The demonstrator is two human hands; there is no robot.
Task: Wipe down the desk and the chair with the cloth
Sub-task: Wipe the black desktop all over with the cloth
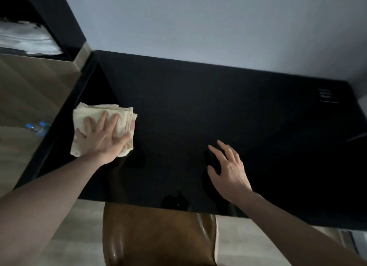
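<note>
The counter (198, 110) is plain glossy black, without pattern. On its left part lies a cream, unpatterned cloth (121, 116). Below the counter's near edge the chair (158, 236) is shiny caramel brown. Left of the counter, bottles (37, 128) show bright blue caps. Behind the counter the wall (218, 27) is pale grey-blue.

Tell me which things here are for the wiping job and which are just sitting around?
For the job:
cloth, pressed flat under the left hand
black desk
brown chair

Just sitting around:
water bottles with blue caps, left of the desk
stacked white linen on the shelf
</note>
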